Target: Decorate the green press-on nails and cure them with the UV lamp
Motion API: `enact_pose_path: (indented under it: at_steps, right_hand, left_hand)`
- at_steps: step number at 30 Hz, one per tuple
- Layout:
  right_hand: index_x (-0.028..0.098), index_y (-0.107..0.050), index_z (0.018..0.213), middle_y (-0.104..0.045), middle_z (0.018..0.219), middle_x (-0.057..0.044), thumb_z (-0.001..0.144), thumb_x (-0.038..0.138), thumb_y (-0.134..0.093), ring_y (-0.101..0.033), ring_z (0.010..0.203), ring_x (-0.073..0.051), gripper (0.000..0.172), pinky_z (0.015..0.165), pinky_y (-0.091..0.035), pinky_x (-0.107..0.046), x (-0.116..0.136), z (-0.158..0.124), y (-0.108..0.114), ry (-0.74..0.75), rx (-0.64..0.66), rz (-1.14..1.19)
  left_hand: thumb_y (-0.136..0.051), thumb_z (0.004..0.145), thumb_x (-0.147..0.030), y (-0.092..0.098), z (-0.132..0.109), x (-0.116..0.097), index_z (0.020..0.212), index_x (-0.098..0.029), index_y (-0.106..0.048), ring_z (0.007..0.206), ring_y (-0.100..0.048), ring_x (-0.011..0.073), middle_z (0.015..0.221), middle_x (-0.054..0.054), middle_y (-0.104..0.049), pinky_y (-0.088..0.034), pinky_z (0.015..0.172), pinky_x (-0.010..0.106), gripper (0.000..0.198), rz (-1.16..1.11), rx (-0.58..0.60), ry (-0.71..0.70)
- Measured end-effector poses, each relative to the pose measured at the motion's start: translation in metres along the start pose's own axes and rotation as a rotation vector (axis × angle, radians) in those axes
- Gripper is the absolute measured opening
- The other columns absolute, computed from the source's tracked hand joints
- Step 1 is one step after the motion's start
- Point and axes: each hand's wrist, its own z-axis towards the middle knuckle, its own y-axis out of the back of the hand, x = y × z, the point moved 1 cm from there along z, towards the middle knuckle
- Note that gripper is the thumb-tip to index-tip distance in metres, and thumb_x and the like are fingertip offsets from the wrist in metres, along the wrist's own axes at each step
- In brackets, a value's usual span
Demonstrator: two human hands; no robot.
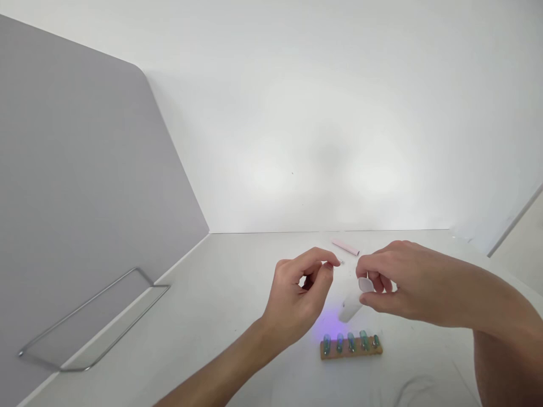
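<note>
My left hand (303,288) is closed in a pinch, index finger against thumb. A tiny clear speck shows by its fingertip, too small to make out. My right hand (396,282) is closed, with a small white oval piece (366,285) between thumb and fingers. Below it is a white handheld lamp (350,308) that throws violet light on the table; whether it joins the oval piece is unclear. In front, a tan strip (351,349) bears several glossy green press-on nails (351,342), standing in a row.
Behind my hands a slim pink tube (345,247) lies on the white table (220,316). A bent metal wire frame (114,356) sits at the left, against a grey panel (85,158). White wall (318,113) rises at the back. A faint wire-like shape is at the bottom right.
</note>
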Motion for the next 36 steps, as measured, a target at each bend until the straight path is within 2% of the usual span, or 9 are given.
enact_pose_path:
  at_steps: [4,7,10,14,20,25,27,31,36]
  right_hand:
    - [0.023,-0.06,0.076,-0.069,0.082,-0.002,0.09,0.033,-0.053,-0.063,0.084,-0.025,0.019,0.062,-0.043,-0.032,-0.007,-0.003,-0.001,-0.045,0.017,0.033]
    - [0.023,-0.056,0.071,-0.067,0.076,-0.002,0.09,0.03,-0.052,-0.061,0.075,-0.023,0.021,0.057,-0.041,-0.031,-0.007,-0.003,-0.001,-0.092,-0.014,0.016]
    - [0.022,-0.048,0.067,-0.063,0.069,-0.001,0.088,0.023,-0.05,-0.059,0.068,-0.021,0.021,0.056,-0.038,-0.031,0.004,0.001,0.002,0.007,-0.078,-0.042]
    - [0.022,-0.038,0.062,-0.06,0.063,-0.001,0.084,0.018,-0.05,-0.06,0.066,-0.022,0.025,0.056,-0.036,-0.032,0.012,0.004,0.003,0.114,0.019,-0.073]
    - [0.022,-0.051,0.07,-0.067,0.075,-0.001,0.085,0.02,-0.051,-0.062,0.076,-0.024,0.016,0.059,-0.039,-0.03,0.002,-0.001,0.001,0.043,0.009,-0.025]
    - [0.022,-0.042,0.065,-0.061,0.067,-0.001,0.089,0.021,-0.046,-0.061,0.07,-0.022,0.025,0.056,-0.036,-0.029,0.006,0.003,0.002,0.111,-0.022,-0.048]
    - [0.022,-0.041,0.064,-0.06,0.067,-0.001,0.089,0.021,-0.046,-0.06,0.069,-0.022,0.026,0.055,-0.036,-0.029,0.003,0.003,0.001,0.076,-0.005,-0.071]
    - [0.022,-0.053,0.07,-0.067,0.077,-0.004,0.087,0.023,-0.049,-0.061,0.073,-0.024,0.017,0.055,-0.039,-0.03,-0.004,0.001,-0.001,-0.052,0.024,-0.038]
    - [0.022,-0.052,0.069,-0.065,0.071,-0.001,0.09,0.026,-0.05,-0.06,0.071,-0.022,0.021,0.057,-0.039,-0.03,0.002,0.003,0.004,0.029,0.007,-0.009]
  left_hand:
    - [-0.046,0.09,-0.008,0.001,-0.002,0.003,0.081,-0.016,-0.063,0.046,-0.021,0.0074,0.052,-0.008,-0.024,-0.019,0.042,0.019,0.021,0.011,-0.004,0.008]
    - [-0.046,0.09,-0.009,0.001,-0.003,0.004,0.082,-0.016,-0.063,0.046,-0.022,0.0077,0.052,-0.008,-0.024,-0.02,0.042,0.019,0.02,0.018,-0.001,0.025]
    - [-0.046,0.09,-0.01,0.001,0.0,0.001,0.082,-0.016,-0.064,0.047,-0.022,0.0081,0.052,-0.008,-0.025,-0.021,0.042,0.019,0.02,0.019,0.007,0.029]
    - [-0.047,0.09,-0.013,0.0,0.004,-0.002,0.08,-0.017,-0.063,0.047,-0.023,0.0085,0.051,-0.008,-0.026,-0.022,0.042,0.019,0.02,0.025,-0.008,0.034]
    - [-0.047,0.09,-0.01,-0.001,0.003,0.0,0.081,-0.016,-0.063,0.046,-0.022,0.0078,0.051,-0.008,-0.025,-0.02,0.042,0.019,0.02,0.005,-0.001,0.036]
    - [-0.045,0.089,-0.01,-0.003,0.001,-0.005,0.081,-0.016,-0.063,0.046,-0.024,0.0075,0.051,-0.008,-0.027,-0.022,0.042,0.018,0.021,0.005,0.013,0.021]
    - [-0.046,0.089,-0.01,-0.003,0.001,-0.004,0.081,-0.016,-0.063,0.045,-0.023,0.0074,0.051,-0.008,-0.027,-0.021,0.041,0.018,0.02,0.007,0.004,0.025]
    - [-0.047,0.089,-0.01,-0.001,0.0,0.0,0.08,-0.016,-0.063,0.045,-0.022,0.0075,0.051,-0.008,-0.025,-0.021,0.041,0.019,0.02,0.007,-0.003,0.041]
    - [-0.046,0.089,-0.009,-0.002,0.001,0.0,0.083,-0.017,-0.063,0.046,-0.022,0.0074,0.052,-0.009,-0.026,-0.022,0.042,0.018,0.02,-0.014,0.011,0.041]
